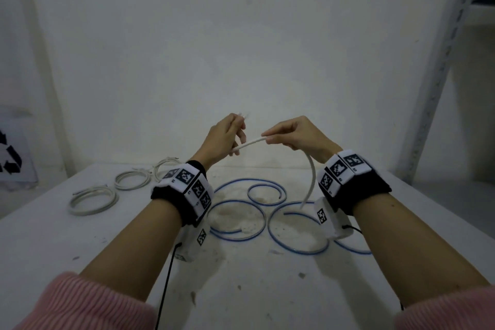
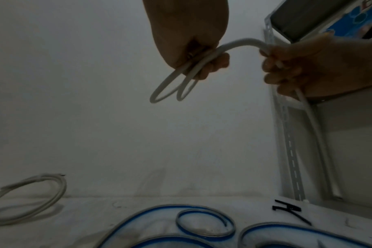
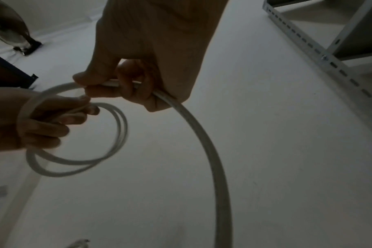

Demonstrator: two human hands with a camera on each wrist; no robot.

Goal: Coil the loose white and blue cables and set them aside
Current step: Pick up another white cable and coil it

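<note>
Both hands are raised above the table with a white cable (image 1: 250, 143) stretched between them. My left hand (image 1: 227, 136) grips a couple of coiled loops of that white cable (image 3: 85, 151), which hang below its fingers (image 2: 204, 67). My right hand (image 1: 292, 134) pinches the same white cable (image 3: 193, 127) a short way along; its free tail (image 1: 310, 182) curves down toward the table. Several loose blue cables (image 1: 235, 220) lie in open curls on the table under my wrists.
Three coiled white cables (image 1: 92, 199) lie in a row on the white table (image 1: 80, 249) at the left. A metal shelf upright (image 1: 439, 67) stands at the right. A wall runs right behind the table.
</note>
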